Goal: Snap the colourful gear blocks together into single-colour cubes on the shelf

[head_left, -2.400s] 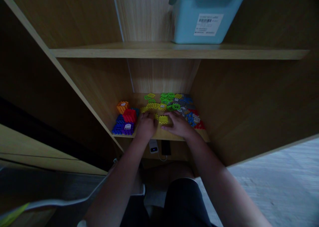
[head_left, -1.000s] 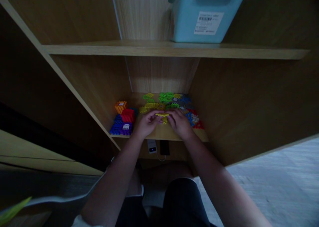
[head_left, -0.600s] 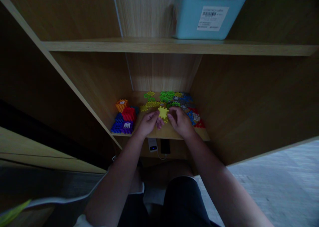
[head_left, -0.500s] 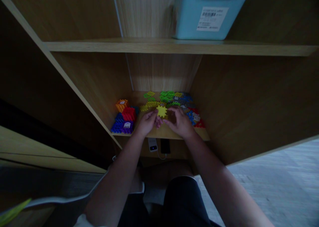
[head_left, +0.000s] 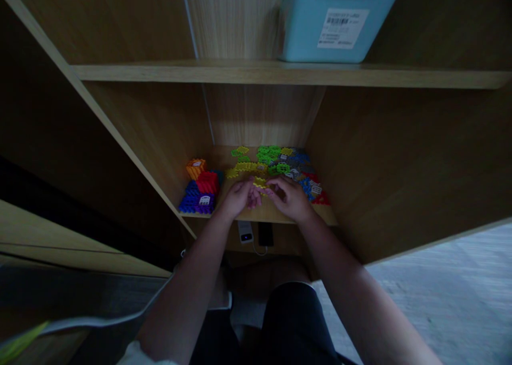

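Note:
Both my hands meet over the low wooden shelf [head_left: 280, 215] and pinch a yellow toothed building piece [head_left: 260, 183] between them. My left hand [head_left: 239, 197] grips its left side with curled fingers. My right hand [head_left: 288, 197] grips its right side. Behind them lies a heap of loose yellow and green pieces [head_left: 262, 159]. Blue, grey and red pieces [head_left: 310, 183] lie to the right of my right hand.
At the shelf's left stand built blocks: an orange one [head_left: 196, 167], a red one [head_left: 208, 182] and a blue-purple one [head_left: 196, 202]. A light blue bin [head_left: 332, 23] sits on the upper shelf. A small device and a dark phone [head_left: 265, 234] lie below.
The yellow piece was lifted off the shelf, turned up on edge between both hands, and now lies flatter and lower in my fingertips. The view shifted slightly.

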Tool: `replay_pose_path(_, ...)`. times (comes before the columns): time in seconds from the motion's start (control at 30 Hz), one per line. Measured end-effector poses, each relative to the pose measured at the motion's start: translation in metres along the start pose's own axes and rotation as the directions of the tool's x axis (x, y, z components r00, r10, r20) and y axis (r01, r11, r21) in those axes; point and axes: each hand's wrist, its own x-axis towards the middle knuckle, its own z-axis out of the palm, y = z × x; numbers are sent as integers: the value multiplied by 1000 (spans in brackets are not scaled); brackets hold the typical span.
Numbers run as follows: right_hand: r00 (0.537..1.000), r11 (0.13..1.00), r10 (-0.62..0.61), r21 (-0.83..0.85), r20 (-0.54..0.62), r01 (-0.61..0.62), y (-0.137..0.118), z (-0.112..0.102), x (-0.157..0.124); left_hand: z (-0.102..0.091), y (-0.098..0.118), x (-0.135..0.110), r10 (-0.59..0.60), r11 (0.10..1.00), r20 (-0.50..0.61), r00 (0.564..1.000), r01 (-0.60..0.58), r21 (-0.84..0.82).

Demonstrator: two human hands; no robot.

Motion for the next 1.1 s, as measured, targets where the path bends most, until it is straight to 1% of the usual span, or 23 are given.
replay_pose_path(0.27,1000,1000,25,3,7,-25,0,-2,-1,4,8,-3,-37,999,-36,999,37,-8)
replay_pose_path(0.37,999,999,42,23,6,-42,-3,-3,-1,3,4,-1,-23,999,-47,999,21,-43)
replay_pose_path(0.53,997,998,66,23,32,-66,-3,-3,-2,2,-5,2,-14,996,-106,994,5,-86)
replay_pose_path(0.73,996,997,77,8,32,-77,-1,-2,-3,1,-5,3,2,995,-99,995,-11,-100)
replay_pose_path(0.93,996,995,87,37,12,-87,3,0,-4,3,-3,2,56,989,-99,993,-69,-130)
replay_pose_path(1.1,992,991,124,44,12,-124,7,3,-5,3,-5,3,103,982,-81,991,-115,-153)
